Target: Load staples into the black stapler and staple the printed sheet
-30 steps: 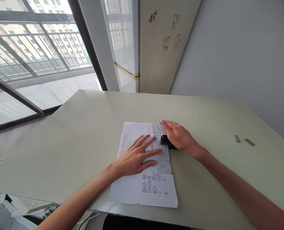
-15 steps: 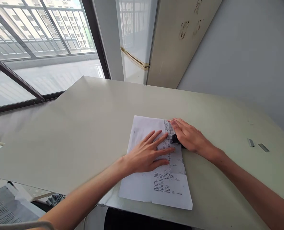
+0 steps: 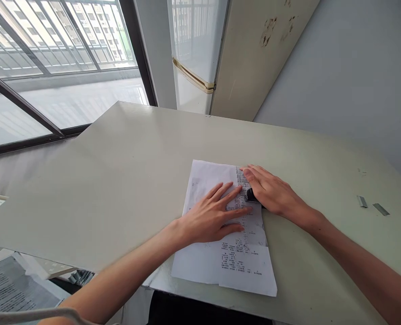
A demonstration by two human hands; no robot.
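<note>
Refrigerator (image 3: 195,43) stands closed beyond left hand (image 3: 209,217) on paper (image 3: 200,264).

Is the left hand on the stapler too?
No, the left hand lies with spread fingers on the printed paper, while the right hand covers most of the black stapler.

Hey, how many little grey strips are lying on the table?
2. Both lie on the table, right of the right hand: the nearer strip, and the farther strip just beyond it. Others could be hidden under the paper.
</note>
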